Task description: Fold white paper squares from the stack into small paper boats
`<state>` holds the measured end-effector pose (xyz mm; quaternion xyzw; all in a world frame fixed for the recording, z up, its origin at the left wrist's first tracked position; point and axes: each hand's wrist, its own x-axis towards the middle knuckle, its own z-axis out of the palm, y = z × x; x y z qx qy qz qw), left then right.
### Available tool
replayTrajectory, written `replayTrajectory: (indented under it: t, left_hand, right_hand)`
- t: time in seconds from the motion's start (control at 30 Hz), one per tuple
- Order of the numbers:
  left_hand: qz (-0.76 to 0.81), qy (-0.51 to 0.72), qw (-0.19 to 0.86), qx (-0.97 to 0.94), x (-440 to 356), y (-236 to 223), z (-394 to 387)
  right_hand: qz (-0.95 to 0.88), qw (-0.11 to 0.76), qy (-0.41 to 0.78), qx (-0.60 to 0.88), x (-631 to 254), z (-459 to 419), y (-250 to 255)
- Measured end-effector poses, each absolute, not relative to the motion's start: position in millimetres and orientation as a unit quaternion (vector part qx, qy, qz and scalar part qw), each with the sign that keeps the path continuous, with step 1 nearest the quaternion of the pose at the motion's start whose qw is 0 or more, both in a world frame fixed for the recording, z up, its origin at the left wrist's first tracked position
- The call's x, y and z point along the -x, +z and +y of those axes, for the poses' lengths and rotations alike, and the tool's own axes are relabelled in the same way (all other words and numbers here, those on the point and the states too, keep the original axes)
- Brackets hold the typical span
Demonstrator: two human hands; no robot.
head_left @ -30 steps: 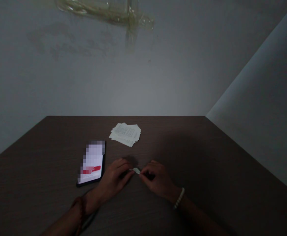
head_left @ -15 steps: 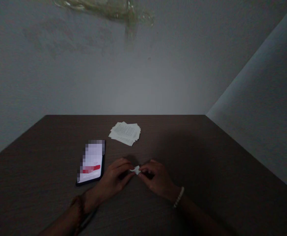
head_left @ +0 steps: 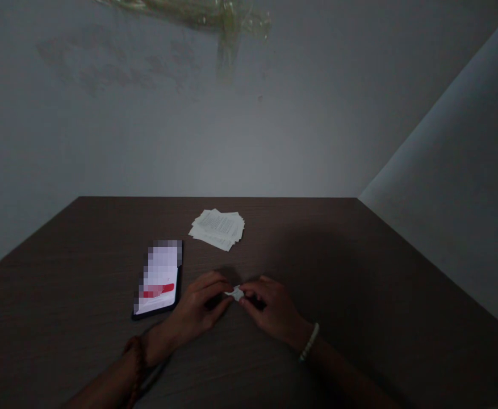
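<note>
Two hands meet near the middle of the dark table (head_left: 359, 250), and here's the action: the left hand (head_left: 206, 301) and the right hand (head_left: 270, 301) share one small white scrap (head_left: 237, 293), paper by the look of it; it sits right in the gap between the two sets of fingertips, nearer the person than the loose stack of printed slips (head_left: 218, 229); the step in hand, I'd judge, is fine fingertip work on that scrap, its outline uneven, perhaps creased; any next move calls for light, steady pressure from both sides, since a piece this small could slip or tear!

Now the grip: on the left, thumb and forefinger are nearly together, pinched on the scrap's left end; on the right, the same story, thumb and finger brought close at its other end, the remaining fingers curled behind; whether the scrap touches the tabletop, I cannot tell from here; just beyond the left wrist lies a phone (head_left: 161, 278), screen lit and partly blurred, with a red bar low down; a pale beaded bracelet (head_left: 309, 342) rings the right wrist.
</note>
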<state>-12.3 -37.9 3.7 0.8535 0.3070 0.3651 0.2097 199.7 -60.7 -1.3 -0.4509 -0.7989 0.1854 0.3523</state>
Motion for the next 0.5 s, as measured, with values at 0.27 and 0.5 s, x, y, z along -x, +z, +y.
replayTrajectory:
  t: [0.27,0.5]
  left_hand:
    - [0.342,0.375,0.261,-0.821,4,8,-40]
    - [0.37,0.369,0.266,-0.81,2,9,-42]
  right_hand:
    - [-0.829,0.35,0.09,0.427,-199,-61,-7]
    - [-0.8,0.376,0.149,0.442,-197,-60,-5]
